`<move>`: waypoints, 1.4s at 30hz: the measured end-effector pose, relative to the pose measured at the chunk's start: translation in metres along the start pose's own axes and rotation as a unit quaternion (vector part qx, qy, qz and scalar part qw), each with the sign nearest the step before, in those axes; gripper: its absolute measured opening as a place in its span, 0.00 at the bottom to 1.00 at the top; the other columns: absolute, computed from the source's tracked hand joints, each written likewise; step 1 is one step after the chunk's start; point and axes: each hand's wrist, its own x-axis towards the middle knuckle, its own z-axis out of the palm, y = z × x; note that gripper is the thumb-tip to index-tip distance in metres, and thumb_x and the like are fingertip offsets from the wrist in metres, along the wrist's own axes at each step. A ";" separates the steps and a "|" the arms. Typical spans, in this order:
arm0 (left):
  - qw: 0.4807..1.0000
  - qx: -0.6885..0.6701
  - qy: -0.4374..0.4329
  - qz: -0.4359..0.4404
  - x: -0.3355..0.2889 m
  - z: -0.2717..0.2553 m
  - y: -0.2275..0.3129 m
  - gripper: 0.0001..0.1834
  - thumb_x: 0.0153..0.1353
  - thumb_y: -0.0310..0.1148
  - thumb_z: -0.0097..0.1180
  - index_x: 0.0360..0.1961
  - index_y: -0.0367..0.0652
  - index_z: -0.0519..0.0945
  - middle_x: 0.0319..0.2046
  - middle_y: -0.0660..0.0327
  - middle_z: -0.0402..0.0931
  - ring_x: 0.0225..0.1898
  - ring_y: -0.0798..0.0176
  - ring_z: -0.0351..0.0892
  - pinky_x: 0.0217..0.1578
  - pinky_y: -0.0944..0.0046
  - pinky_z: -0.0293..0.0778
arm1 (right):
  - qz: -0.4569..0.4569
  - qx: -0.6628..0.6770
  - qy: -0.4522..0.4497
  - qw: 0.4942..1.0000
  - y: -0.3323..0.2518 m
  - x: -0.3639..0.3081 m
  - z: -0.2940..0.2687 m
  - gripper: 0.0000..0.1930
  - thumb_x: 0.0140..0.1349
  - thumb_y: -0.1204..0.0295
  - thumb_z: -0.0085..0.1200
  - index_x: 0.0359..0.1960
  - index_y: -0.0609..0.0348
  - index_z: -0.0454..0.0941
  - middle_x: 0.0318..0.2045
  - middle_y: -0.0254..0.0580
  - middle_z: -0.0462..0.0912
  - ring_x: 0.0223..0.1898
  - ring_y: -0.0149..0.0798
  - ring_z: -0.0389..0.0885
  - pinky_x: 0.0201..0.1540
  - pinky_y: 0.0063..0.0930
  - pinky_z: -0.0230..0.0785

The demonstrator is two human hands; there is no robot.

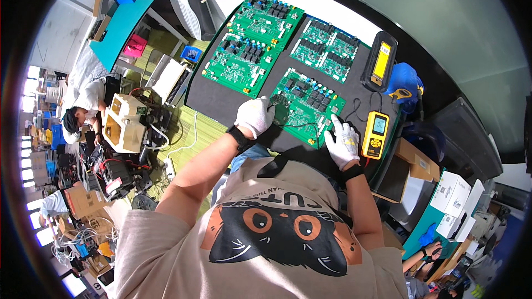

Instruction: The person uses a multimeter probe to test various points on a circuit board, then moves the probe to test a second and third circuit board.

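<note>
Both hands wear white gloves with dark bands at the wrists. My left hand [254, 117] is closed at the left edge of the nearest green circuit board [299, 112]; what its fingers hold, if anything, is hidden. A thin dark lead crosses that board's lower part. My right hand [343, 142] rests at the board's right edge, thumb and forefinger stretched out and apart. Right beside it lies a yellow handheld meter [376, 135] with a small screen and a lead attached. More circuit boards lie beyond: one at far right [326, 50], two at left, [241, 65] being the nearer.
The boards lie on a dark mat [213, 99]. At its right stand a black case with a yellow panel [380, 62] and a blue object [405, 84]. An open cardboard box [413, 160] is by my right arm. Co-workers sit at the left and lower right.
</note>
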 end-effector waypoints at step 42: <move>0.995 0.008 -0.019 -0.096 0.010 0.013 0.020 0.11 0.56 0.37 0.56 0.31 0.40 0.79 0.28 0.46 0.81 0.33 0.43 0.82 0.37 0.48 0.78 | 0.046 0.038 -0.062 0.996 -0.006 0.005 -0.012 0.30 0.61 0.54 0.50 0.65 0.47 0.66 0.43 0.50 0.76 0.49 0.52 0.73 0.53 0.51 0.62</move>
